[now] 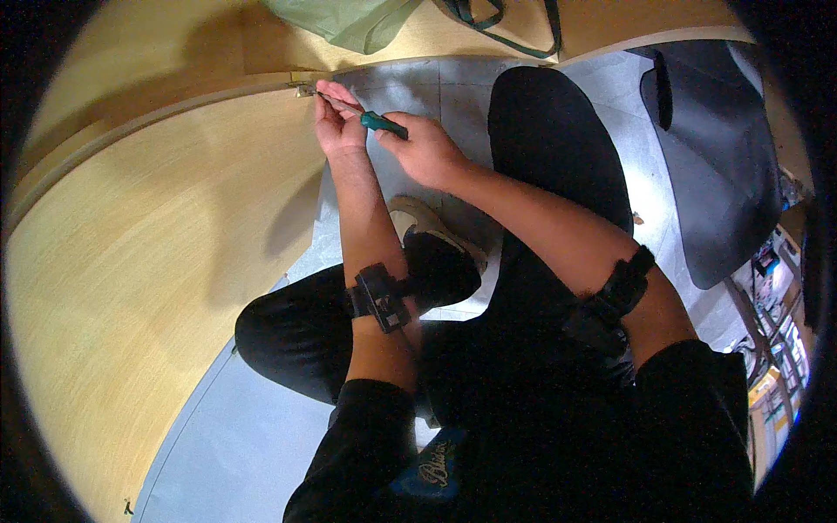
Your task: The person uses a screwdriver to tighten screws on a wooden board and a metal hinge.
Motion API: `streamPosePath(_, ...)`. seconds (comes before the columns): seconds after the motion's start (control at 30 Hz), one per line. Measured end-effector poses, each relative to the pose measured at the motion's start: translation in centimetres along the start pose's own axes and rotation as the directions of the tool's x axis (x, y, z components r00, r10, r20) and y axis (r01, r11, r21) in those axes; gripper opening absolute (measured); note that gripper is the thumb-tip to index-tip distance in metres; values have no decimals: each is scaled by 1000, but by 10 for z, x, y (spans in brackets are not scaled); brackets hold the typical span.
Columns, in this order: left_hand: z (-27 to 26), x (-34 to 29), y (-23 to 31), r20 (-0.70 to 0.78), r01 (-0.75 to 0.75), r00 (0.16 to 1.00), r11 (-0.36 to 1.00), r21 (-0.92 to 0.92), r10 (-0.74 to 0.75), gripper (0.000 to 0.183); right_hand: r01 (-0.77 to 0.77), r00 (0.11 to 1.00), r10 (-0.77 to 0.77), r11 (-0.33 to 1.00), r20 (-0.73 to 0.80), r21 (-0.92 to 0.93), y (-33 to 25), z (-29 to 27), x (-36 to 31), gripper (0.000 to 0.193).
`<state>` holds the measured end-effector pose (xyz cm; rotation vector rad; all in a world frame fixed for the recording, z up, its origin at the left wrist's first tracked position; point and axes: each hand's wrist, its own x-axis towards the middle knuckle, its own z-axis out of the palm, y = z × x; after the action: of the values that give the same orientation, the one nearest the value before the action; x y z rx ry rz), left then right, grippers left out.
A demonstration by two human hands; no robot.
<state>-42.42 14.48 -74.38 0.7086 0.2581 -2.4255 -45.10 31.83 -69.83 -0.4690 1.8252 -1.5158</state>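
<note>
Head view: our right hand clasps a green-handled screwdriver, its shaft slanting toward a metal fitting by the wooden panel; whether our left hand pinches anything, we cannot tell. We judge the tool light, rigid, surest by its handle.

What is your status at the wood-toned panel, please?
Right hand gripping green-handled screwdriver. Left hand at its far end, near metal fitting at edge of wood-toned panel; exact contact unclear. No obstruction seen.
</note>
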Motion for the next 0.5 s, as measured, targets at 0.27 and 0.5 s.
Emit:
streamPosePath(0.27,-12,-4,24,54,97,988,855,509,-145,37,-270,962,269,920,43,283,-15,-5,3,33)
streamPosePath(0.5,5,-29,-30,-61,31,998,729,683,15,33,-648,753,543,513,373,563,0,-20,10,37)
